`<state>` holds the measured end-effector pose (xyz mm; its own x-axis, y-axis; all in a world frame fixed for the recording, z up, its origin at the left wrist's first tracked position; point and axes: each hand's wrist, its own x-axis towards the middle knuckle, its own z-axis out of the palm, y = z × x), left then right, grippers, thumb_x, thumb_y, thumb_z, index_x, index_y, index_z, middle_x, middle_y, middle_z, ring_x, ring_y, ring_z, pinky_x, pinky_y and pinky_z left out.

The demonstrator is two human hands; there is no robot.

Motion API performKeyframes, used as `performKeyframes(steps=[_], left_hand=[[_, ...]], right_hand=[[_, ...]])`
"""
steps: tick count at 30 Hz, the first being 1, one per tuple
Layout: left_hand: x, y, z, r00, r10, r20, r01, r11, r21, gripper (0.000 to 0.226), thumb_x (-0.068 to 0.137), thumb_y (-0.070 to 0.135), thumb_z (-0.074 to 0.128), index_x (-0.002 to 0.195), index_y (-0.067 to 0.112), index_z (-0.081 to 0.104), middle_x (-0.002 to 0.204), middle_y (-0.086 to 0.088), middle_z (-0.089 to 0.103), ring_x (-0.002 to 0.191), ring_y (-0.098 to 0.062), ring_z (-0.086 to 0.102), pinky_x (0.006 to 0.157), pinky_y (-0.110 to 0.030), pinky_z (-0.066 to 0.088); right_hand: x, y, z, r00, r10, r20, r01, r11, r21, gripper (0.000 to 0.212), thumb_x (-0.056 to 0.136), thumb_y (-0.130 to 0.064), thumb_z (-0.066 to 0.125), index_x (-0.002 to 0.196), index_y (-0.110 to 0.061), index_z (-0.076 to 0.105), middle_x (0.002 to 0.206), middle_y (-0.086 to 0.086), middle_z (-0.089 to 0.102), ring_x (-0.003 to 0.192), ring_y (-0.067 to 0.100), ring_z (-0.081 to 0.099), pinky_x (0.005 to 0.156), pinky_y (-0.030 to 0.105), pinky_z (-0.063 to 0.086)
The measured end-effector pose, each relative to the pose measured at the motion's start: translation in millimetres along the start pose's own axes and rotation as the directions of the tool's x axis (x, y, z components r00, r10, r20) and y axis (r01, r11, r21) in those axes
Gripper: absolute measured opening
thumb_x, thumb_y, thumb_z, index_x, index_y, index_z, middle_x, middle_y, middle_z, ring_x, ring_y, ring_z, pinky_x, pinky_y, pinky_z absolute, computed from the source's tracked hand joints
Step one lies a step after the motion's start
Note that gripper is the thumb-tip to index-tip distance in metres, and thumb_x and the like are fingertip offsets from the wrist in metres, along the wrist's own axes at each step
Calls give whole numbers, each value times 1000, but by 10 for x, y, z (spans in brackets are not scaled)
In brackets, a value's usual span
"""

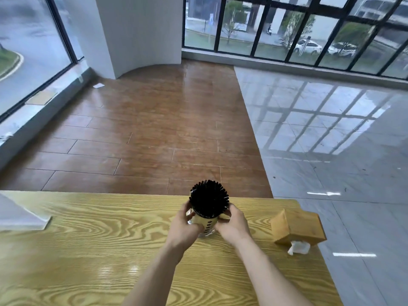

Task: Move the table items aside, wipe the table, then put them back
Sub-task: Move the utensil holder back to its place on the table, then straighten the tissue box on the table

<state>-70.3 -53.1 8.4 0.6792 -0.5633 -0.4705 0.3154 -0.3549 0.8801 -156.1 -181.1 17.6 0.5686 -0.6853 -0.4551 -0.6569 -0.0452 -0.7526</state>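
Observation:
A clear holder packed with black chopsticks [208,200] stands upright on the yellow wood-grain table [99,250], near its far edge. My left hand [184,224] grips its left side and my right hand [231,224] grips its right side. The holder's base touches the tabletop or hovers just over it; I cannot tell which. A wooden tissue box [297,227] lies on its side at the table's right edge, with a white tissue [298,248] poking out toward me. A clear acrylic stand [19,215] sits at the table's left.
Beyond the table's far edge lies a brown wood-look floor [154,133], with glossy grey tiles [331,151] to the right. Large windows run along the left and back walls. A white pillar [136,32] stands at the back.

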Motion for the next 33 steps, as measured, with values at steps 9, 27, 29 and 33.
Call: performKeyframes(steps=[9,27,29,33], left_hand=[[90,-35,-5,999,12,-31,-9,997,70,89,73,-5,64,150,32,38,127,25,55,109,4,58,90,-28,54],[-290,-666,1734,954,-297,-37,287,870,402,42,75,35,69,116,24,67,111,0,74,108,-20,67,100,-37,50],[-283,-609,2006,963,-269,-33,258,875,409,28,83,30,68,111,27,69,108,0,74,104,-19,67,97,-35,51],[-144,-471,2493,978,-205,-49,207,890,405,24,90,27,65,114,29,65,113,3,71,107,-19,66,98,-39,51]], right_hand=[[137,40,73,998,53,25,-54,998,30,70,79,-1,75,141,-23,51,131,-4,64,115,15,63,88,24,47],[-47,2060,-1632,914,350,207,-320,933,-165,13,93,-23,67,87,-29,58,118,0,71,108,16,66,94,26,50],[52,2257,-1982,920,372,125,-347,919,-187,7,92,-30,67,89,-28,61,115,-3,71,109,16,65,93,26,50],[253,2384,-2488,944,331,-4,-327,933,-152,12,89,-35,67,94,-25,64,110,-2,71,104,18,65,91,29,51]])
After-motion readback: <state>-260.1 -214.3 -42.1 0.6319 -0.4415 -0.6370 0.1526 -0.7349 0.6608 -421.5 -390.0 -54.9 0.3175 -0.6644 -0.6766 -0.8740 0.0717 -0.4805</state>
